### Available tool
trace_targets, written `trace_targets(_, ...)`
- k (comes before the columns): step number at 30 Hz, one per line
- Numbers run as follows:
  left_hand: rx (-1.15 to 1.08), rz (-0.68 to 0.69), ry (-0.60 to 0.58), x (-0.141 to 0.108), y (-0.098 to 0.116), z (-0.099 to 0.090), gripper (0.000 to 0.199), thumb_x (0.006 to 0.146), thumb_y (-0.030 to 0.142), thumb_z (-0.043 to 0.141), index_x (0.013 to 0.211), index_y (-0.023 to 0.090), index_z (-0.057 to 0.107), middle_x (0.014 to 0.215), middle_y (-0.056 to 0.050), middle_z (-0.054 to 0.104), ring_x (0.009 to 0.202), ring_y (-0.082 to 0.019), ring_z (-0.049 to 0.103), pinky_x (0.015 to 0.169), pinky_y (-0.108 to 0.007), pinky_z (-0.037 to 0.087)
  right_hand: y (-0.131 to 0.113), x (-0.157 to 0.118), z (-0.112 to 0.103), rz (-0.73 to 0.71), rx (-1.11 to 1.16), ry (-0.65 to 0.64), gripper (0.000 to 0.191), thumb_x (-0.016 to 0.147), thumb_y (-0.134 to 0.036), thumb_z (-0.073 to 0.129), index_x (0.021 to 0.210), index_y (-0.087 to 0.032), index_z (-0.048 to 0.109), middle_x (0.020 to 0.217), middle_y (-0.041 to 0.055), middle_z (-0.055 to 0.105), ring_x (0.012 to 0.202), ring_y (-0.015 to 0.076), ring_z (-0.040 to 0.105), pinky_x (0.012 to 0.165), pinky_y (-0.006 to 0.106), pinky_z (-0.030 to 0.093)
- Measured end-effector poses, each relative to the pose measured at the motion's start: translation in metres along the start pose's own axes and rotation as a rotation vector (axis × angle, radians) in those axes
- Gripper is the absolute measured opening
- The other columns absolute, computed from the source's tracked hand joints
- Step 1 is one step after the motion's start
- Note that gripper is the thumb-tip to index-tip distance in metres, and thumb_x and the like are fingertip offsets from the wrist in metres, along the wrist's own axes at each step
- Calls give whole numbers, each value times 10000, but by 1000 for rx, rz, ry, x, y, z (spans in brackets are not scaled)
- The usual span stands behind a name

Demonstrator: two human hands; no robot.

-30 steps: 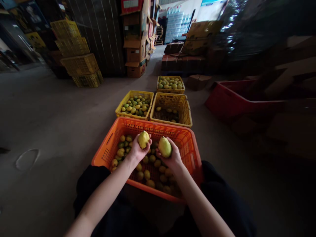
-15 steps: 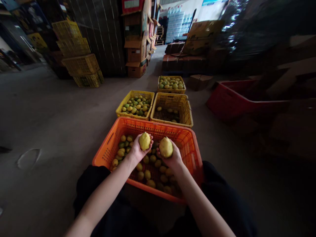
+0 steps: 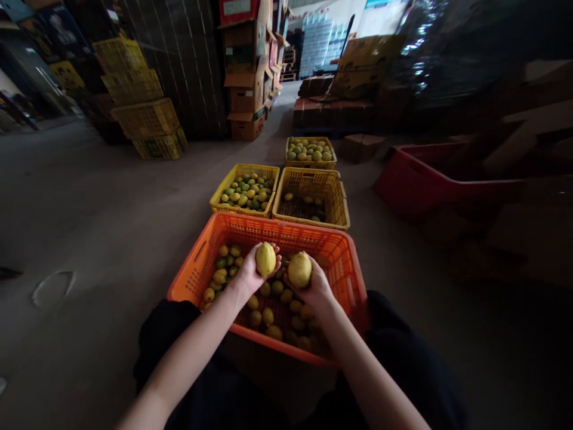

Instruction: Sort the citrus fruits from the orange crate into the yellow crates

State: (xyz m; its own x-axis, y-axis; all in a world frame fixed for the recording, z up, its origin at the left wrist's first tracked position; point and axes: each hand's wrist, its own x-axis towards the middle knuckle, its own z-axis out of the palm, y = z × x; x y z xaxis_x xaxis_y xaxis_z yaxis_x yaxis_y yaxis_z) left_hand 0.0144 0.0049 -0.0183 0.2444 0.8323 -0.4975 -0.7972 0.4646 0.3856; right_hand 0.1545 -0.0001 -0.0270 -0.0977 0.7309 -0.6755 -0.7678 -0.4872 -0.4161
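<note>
Above the orange crate (image 3: 286, 223), my left hand (image 3: 249, 276) holds a yellow lemon (image 3: 265, 259), palm up with the fingers curled at its far side. A rounder lemon (image 3: 299, 270) rests in my right hand (image 3: 319, 286), close beside the first and apart from it. Under both hands, several yellow and green lemons (image 3: 268, 316) lie on the crate's bottom, in a cluster at the left and scattered through the middle. My forearms and hands hide part of them.
Behind the orange crate stand a yellow crate (image 3: 216, 200) full of fruit, a yellow crate (image 3: 344, 209) with a few, and a farther full one (image 3: 289, 162). A red bin (image 3: 403, 179) is at right. Stacked yellow crates (image 3: 145, 116) and cardboard boxes (image 3: 242, 98) stand behind.
The lemon in my left hand has turned and shifted slightly right and down. My right hand has moved a little left with its lemon. The crates stay put.
</note>
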Motion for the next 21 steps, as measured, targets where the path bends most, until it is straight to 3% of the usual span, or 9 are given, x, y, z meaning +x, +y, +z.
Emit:
trace_targets(5,-64,8,74,-2,2,2,201,819,300,545,798,108,601,641,-42,620,576,-124,608,476,-195,512,-2,-2,-1,-91,3,-13,132,744,-342,606,735,-226,543,545,-46,607,461,133,569,457,267,504)
trace_targets(12,-101,9,148,-2,4,0,224,851,210,422,721,121,582,643,-47,631,552,-128,607,492,-235,521,-5,0,-1,100,-130,-88,309,868,-342,371,693,-169,559,537,66,636,447,175,589,401,275,473)
trace_targets(16,-96,31,139,-4,3,-4,176,818,267,511,758,123,592,675,-34,630,579,-117,610,512,-218,523,-1,-1,1,26,-73,-58,227,849,-304,425,704,-182,549,553,32,640,460,161,591,455,287,498)
trace_targets(21,-102,150,272,-9,9,-9,139,729,273,639,703,167,552,602,19,571,527,-106,570,444,-194,489,0,7,-5,-56,-22,-13,127,763,-324,539,718,-206,530,523,-17,599,453,153,559,406,265,459)
